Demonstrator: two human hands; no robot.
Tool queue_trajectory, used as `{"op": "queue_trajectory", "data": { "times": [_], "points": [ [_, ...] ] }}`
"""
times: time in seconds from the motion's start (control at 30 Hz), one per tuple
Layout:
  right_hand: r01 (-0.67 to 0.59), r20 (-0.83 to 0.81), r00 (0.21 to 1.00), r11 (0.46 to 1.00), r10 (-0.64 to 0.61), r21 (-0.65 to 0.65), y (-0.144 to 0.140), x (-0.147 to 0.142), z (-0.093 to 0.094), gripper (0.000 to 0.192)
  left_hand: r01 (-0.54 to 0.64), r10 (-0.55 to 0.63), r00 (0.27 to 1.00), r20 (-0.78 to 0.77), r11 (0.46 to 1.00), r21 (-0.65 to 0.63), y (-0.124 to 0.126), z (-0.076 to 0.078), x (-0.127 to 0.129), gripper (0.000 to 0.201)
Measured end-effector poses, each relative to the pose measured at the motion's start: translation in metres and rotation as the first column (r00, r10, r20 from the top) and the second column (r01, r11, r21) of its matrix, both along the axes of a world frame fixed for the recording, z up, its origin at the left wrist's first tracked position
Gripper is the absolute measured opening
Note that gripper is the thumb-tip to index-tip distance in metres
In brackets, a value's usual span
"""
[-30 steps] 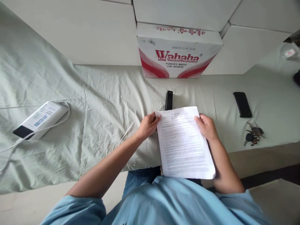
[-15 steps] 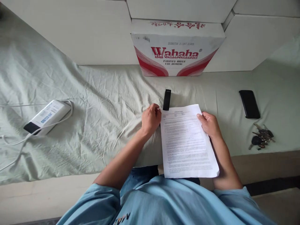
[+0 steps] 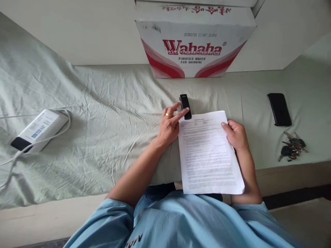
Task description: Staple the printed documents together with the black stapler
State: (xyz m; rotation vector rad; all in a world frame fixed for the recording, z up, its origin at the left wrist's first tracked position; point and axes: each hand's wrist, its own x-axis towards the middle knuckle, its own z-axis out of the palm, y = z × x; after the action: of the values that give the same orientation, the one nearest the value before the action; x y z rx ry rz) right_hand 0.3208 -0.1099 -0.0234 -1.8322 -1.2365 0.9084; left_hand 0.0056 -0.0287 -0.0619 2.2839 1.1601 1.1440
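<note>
A: Starting at the left, what lies on the wrinkled pale green sheet [image 3: 103, 113]?

B: A white rectangular power adapter with a black end [image 3: 36, 131], with a thin white cable [image 3: 7, 162] looped round it, well apart from the hands.

A: And the left hand [image 3: 169, 125]?

B: It reaches forward with its fingers [image 3: 181, 113] spread narrowly, their tips touching the small black oblong stapler [image 3: 185, 106]. The stapler lies flat on the sheet, just beyond the top left corner of the paper. Whether the fingers actually grip it, I cannot tell. A gold ring shows on 1 finger.

A: What stands behind?

B: A white and red cardboard box printed "Wahaha" [image 3: 193, 41], against a white wall.

A: The right hand [image 3: 236, 135]?

B: It pinches the right edge of the white printed stack of paper [image 3: 209, 155], which runs from the sheet's edge down over the person's lap.

A: Further right?

B: A black phone [image 3: 279, 109] lying flat, and near it a bunch of keys [image 3: 292, 149].
</note>
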Motion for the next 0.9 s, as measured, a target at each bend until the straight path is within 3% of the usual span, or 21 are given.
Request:
{"op": "queue_trajectory", "data": {
  "times": [0.07,0.17,0.33,0.5,0.7,0.8,0.9],
  "points": [
    [0.006,-0.012,1.000,1.000,-0.005,0.010,-0.001,0.001,0.000,0.048,0.058,-0.057,0.998,-0.016,0.997,0.060,0.002,-0.001,0.000,0.068],
    [0.034,0.004,0.999,0.997,-0.035,0.063,-0.001,0.000,-0.001,0.045,0.082,-0.081,0.997,-0.019,0.996,0.042,0.003,-0.002,0.001,0.072],
    [0.072,0.178,0.978,0.973,-0.112,0.217,0.001,-0.002,-0.003,0.038,0.054,-0.054,0.999,0.008,0.998,0.027,0.003,-0.002,0.005,0.071],
    [0.025,0.210,0.975,0.977,-0.071,0.213,0.003,0.002,-0.004,0.040,-0.046,0.042,0.998,-0.041,0.995,-0.083,-0.001,0.004,0.011,0.066],
    [0.011,0.170,0.984,0.975,-0.049,0.220,0.004,0.007,-0.008,0.049,-0.084,0.063,0.992,-0.108,0.976,-0.201,-0.003,0.014,0.018,0.069],
    [0.033,0.118,0.991,0.970,-0.062,0.240,0.005,0.009,-0.008,0.053,0.023,-0.027,1.000,-0.014,0.969,-0.245,0.003,0.010,0.014,0.069],
    [0.021,-0.032,0.999,0.978,-0.015,0.209,0.002,0.010,-0.003,0.055,0.116,-0.052,0.976,0.212,0.947,-0.300,0.009,0.004,0.008,0.063]
  ]
}}
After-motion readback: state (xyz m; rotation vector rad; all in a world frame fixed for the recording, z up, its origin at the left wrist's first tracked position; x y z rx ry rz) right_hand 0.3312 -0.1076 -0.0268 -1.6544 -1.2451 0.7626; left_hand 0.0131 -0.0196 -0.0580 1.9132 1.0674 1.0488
